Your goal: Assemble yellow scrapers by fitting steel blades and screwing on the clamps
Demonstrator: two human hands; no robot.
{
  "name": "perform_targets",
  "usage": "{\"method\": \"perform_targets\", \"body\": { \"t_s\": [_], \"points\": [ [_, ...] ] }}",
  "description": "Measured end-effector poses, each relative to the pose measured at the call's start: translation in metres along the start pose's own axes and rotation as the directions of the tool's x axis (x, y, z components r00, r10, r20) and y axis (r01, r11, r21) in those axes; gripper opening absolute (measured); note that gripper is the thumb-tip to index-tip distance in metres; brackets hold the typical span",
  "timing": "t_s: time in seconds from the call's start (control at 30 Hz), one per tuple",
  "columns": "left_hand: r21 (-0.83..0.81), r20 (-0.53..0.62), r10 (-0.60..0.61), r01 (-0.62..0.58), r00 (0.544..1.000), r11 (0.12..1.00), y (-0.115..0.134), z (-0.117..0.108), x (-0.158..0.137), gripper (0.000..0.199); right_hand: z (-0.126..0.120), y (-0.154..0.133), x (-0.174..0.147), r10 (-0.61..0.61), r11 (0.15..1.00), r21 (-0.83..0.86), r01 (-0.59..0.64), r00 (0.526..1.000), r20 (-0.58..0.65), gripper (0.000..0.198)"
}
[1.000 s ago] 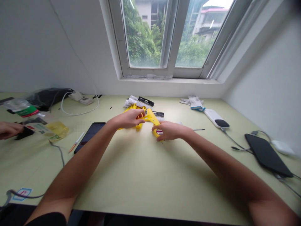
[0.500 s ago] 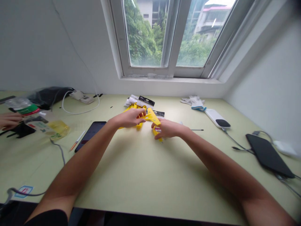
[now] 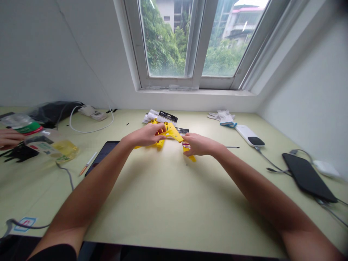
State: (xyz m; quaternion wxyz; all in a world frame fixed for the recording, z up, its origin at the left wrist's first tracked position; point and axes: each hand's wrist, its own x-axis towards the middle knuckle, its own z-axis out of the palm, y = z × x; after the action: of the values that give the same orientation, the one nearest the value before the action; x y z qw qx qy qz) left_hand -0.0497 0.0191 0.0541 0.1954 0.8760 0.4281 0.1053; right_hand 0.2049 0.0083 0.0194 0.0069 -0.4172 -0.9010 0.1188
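Note:
My left hand (image 3: 148, 135) is closed round a yellow plastic trigger-handled tool (image 3: 174, 132), raised above the table. The tool's flat, pointed end reaches toward my right hand (image 3: 199, 144). That hand curls round another yellow piece (image 3: 192, 158), with a clear, pinkish part showing between the fingers. From behind the right wrist a thin dark rod (image 3: 233, 147) sticks out; how it joins what I hold is hidden. More yellow plastic parts (image 3: 160, 144) lie beyond the left hand. A tiny screw-like bit (image 3: 186, 164) rests on the table below the right hand.
Black-and-white packages (image 3: 168, 116) lie behind the yellow parts. Left are a phone (image 3: 104, 154), a pen (image 3: 87, 164), a bottle (image 3: 27, 127) and another person's hand (image 3: 9, 139). Right are gloves (image 3: 224, 117), a white device (image 3: 249, 136) and a cabled black phone (image 3: 308, 177).
My right hand has shifted slightly right with the yellow piece, and the rod has moved the same way. The left hand still holds its yellow tool, slightly lowered at the tip.

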Motion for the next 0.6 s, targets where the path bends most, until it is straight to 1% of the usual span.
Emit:
{"method": "perform_targets", "body": {
  "t_s": [0.07,0.1,0.17,0.27,0.33,0.43,0.6],
  "points": [
    [-0.006,-0.001,-0.004,0.004,1.0,1.0,0.0,-0.001,0.0,0.023,-0.009,0.007,-0.005,0.015,1.0,-0.013,-0.015,1.0,-0.025,0.033],
    [-0.014,0.003,-0.006,0.006,1.0,1.0,0.001,-0.001,0.0,0.023,-0.014,0.013,-0.008,0.043,0.999,-0.017,-0.043,0.999,-0.029,0.034],
    [-0.026,0.015,-0.011,0.012,1.0,1.0,0.002,-0.002,-0.001,0.023,-0.019,0.026,-0.012,0.134,0.991,-0.027,-0.135,0.991,-0.009,0.036],
    [-0.022,0.025,-0.028,0.028,0.999,0.999,0.005,-0.001,-0.001,0.023,-0.017,0.045,-0.015,0.25,0.967,-0.06,-0.247,0.967,0.049,0.036],
    [-0.018,0.022,-0.034,0.034,0.999,0.999,0.005,0.0,0.0,0.023,-0.012,0.053,-0.014,0.269,0.961,-0.081,-0.264,0.961,0.065,0.037],
    [-0.022,0.018,-0.024,0.024,1.0,0.999,0.003,0.002,0.0,0.023,-0.01,0.06,-0.013,0.265,0.962,-0.096,-0.257,0.961,0.075,0.036],
    [-0.028,0.026,-0.023,0.024,0.999,0.999,0.002,0.002,0.0,0.024,-0.023,0.073,-0.025,0.302,0.95,-0.114,-0.29,0.948,0.103,0.03]
  ]
}}
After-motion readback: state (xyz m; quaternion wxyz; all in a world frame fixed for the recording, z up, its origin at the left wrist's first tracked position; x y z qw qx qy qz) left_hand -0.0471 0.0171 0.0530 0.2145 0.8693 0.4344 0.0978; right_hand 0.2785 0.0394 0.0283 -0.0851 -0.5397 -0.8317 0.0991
